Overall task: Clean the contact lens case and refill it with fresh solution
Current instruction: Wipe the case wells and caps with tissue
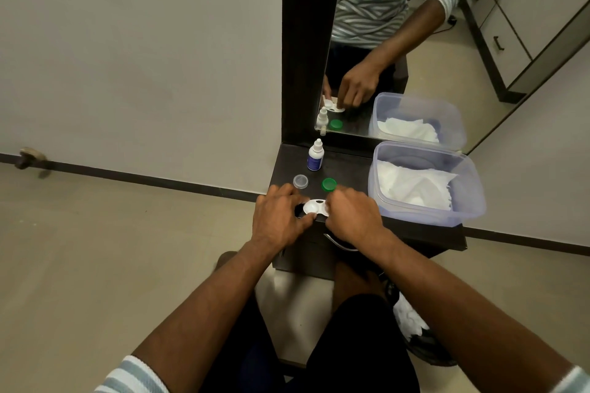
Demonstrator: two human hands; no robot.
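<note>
The white contact lens case (314, 207) lies at the near edge of the dark worktop (351, 169), between the person's two hands. The left hand (281, 220) holds the case's left end, its thumb curled under the near side and its fingers bent over the far side, so its grip is narrow and closed on the case. The right hand (352, 214) covers the case's right end with fingers curled down over it; whether it pinches the case or something on it cannot be told, since the fingertips are hidden. One open well of the case shows white between the hands. Just beyond the hands a green cap (329, 184) rests on the worktop, and to its left lies a clear cap (300, 181), apart from the green one. Farther back stands a small solution bottle (315, 156), upright, with a white nozzle and a blue label, near the foot of a mirror (399, 41). On the right side of the worktop sits a translucent plastic tub (469, 201) holding crumpled white tissue (412, 185). The mirror repeats the bottle, green cap, tub and hands.
</note>
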